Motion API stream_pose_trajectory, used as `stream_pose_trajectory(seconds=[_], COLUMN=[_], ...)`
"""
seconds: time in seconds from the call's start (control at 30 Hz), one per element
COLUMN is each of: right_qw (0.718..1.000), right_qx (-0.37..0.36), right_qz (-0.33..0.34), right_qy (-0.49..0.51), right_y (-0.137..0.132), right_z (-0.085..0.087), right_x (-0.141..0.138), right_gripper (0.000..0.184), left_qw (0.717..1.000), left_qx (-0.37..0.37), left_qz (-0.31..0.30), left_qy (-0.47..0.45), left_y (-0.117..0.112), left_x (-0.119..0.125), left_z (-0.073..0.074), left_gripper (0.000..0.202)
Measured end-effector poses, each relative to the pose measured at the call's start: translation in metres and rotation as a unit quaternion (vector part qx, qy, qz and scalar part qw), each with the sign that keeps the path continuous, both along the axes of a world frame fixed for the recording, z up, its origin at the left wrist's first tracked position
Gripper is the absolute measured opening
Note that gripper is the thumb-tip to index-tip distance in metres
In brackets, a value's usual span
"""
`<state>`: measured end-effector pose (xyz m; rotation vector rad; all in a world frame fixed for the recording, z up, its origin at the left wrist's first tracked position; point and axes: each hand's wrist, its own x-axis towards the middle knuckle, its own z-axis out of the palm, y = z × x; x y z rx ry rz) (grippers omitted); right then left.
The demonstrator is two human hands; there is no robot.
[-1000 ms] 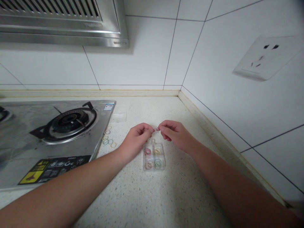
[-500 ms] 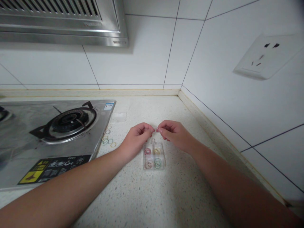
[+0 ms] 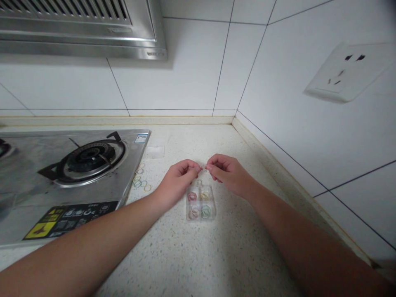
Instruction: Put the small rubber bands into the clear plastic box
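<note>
My left hand (image 3: 182, 175) and my right hand (image 3: 227, 172) are raised close together above the worktop, each closed in a pinch. Between their fingertips shows a thin pale loop (image 3: 203, 167), apparently a small rubber band; its outline is faint. Just below the hands lies a clear plastic case (image 3: 200, 220) with compartments. Inside it are red bands (image 3: 192, 196), yellow bands (image 3: 204, 196), pale pink bands (image 3: 193, 213) and green bands (image 3: 206, 212). More loose bands (image 3: 140, 183) lie beside the stove, left of my left hand.
A steel gas stove (image 3: 93, 194) with a black burner (image 3: 93, 154) occupies the left. Behind the loose bands lies a clear plastic piece (image 3: 154, 152). A range hood (image 3: 139, 49) hangs upper left. On the right wall is a socket (image 3: 343, 74).
My right hand has shifted very slightly up and away from my left, widening the small gap between the fingertips. The case and loose bands stay in place.
</note>
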<state>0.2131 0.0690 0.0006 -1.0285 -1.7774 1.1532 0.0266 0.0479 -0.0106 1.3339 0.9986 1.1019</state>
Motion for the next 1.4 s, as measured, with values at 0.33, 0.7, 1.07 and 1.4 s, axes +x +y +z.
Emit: stream_pose_trajectory(seconds=[0.33,0.7,1.07,1.4], right_qw=[0.995,1.0,1.0,0.999], right_qx=[-0.048,-0.005,-0.01,0.009], right_qz=[0.002,0.008,-0.013,-0.012], right_qy=[0.084,0.028,0.02,-0.031], right_y=[-0.003,-0.004,-0.003,0.002], right_z=[0.007,0.003,0.004,-0.001], right_x=[-0.002,0.0,0.0,0.003], right_gripper=[0.017,0.018,0.017,0.018], left_qw=[1.0,1.0,0.999,1.0], left_qx=[-0.011,-0.001,0.01,0.01], left_qz=[0.01,-0.002,0.011,-0.005], left_qy=[0.004,-0.029,-0.032,-0.004], left_y=[0.003,0.001,0.003,0.003], left_x=[0.0,-0.001,-0.002,-0.001], left_z=[-0.001,-0.002,-0.006,-0.003], left_gripper=[0.019,0.023,0.023,0.025])
